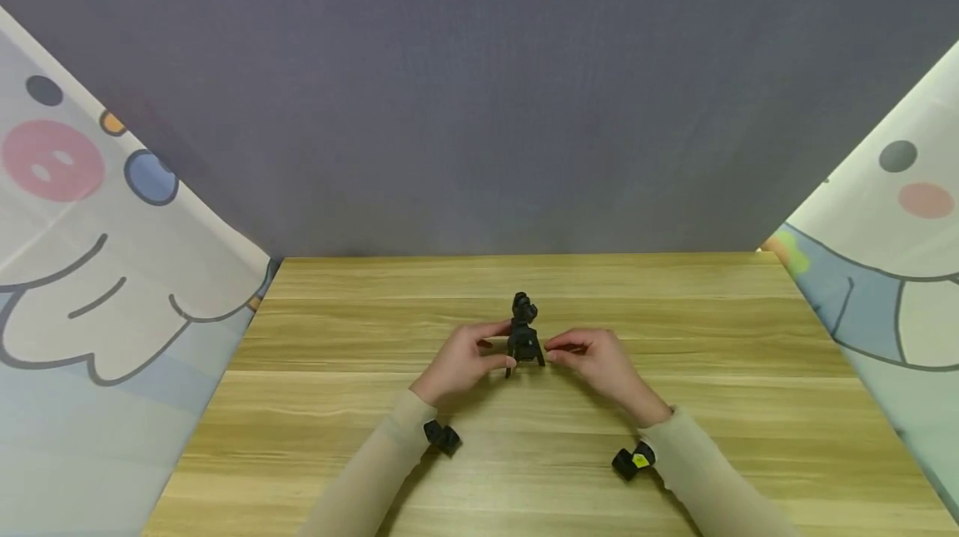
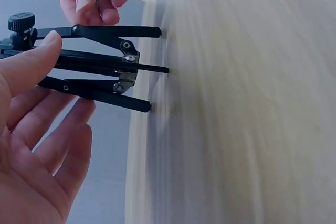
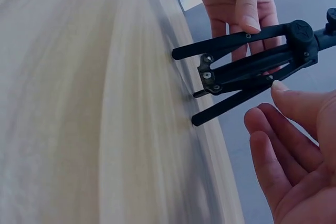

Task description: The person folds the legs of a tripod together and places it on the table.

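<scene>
A small black tabletop tripod [image 1: 524, 339] stands on the wooden table with its legs part-way spread. Hinged braces [image 2: 127, 59] join the legs low down, and a round knob [image 2: 21, 22] sticks out near the top. From the left, my left hand [image 1: 466, 360] holds the tripod between thumb and fingers, the thumb lying along it. My right hand [image 1: 595, 360] is at the right-hand leg [image 3: 226, 105], thumb tip right at its upper part. The other right fingers are loosely bent beside the leg, not wrapped round it.
The wooden table [image 1: 315, 404] runs back to a grey upright panel [image 1: 479, 104]. Cartoon-printed cloths [image 1: 97, 270] hang on both sides. A small black camera is strapped to each wrist.
</scene>
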{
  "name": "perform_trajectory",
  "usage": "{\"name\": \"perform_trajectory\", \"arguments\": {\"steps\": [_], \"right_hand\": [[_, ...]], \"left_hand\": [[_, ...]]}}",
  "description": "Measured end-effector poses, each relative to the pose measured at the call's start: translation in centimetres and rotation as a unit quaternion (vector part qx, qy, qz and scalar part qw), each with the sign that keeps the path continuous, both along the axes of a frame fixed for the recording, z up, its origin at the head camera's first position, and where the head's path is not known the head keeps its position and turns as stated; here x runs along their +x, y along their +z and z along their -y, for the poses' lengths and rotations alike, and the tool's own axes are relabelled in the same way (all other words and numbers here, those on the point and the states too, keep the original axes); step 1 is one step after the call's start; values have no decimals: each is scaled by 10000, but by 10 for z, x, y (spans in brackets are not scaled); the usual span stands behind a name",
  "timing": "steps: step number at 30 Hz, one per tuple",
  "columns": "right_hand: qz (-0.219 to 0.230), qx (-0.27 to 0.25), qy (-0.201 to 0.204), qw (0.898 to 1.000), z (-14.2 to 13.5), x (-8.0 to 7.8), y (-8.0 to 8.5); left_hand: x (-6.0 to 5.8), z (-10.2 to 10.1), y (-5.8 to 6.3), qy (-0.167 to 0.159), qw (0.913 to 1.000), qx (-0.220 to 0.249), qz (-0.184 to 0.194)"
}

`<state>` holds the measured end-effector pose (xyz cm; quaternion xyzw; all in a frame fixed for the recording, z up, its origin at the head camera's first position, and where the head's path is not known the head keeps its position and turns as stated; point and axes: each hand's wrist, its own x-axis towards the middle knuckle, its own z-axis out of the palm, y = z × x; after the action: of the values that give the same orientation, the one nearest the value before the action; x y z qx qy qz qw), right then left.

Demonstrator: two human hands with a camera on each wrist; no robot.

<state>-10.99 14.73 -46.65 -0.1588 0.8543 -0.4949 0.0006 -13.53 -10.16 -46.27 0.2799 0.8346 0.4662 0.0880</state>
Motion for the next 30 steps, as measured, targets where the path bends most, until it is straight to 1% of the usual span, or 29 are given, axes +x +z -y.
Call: {"name": "perform_trajectory", "arguments": {"steps": [4, 10, 13, 17, 25, 30], "right_hand": [[-121, 154, -24, 9998, 3, -1, -4], [-281, 498, -202, 9982, 6, -4, -9], [-312, 535, -288, 9977, 9, -6, -9], [-336, 432, -280, 9981, 12, -8, -10], [-343, 311, -201, 9987, 12, -10, -12], [-379, 224, -61, 9990, 10, -10, -14]], "left_hand": [[-3, 1, -3, -40, 9998, 164, 141], [-4, 0, -3, 4, 9982, 352, 487], [-4, 0, -3, 24, 9968, 488, 635], [-4, 0, -2, -21, 9946, 688, 779], [-6, -1, -3, -93, 9938, 742, 822], [-6, 0, -4, -144, 9962, 618, 597]]}}
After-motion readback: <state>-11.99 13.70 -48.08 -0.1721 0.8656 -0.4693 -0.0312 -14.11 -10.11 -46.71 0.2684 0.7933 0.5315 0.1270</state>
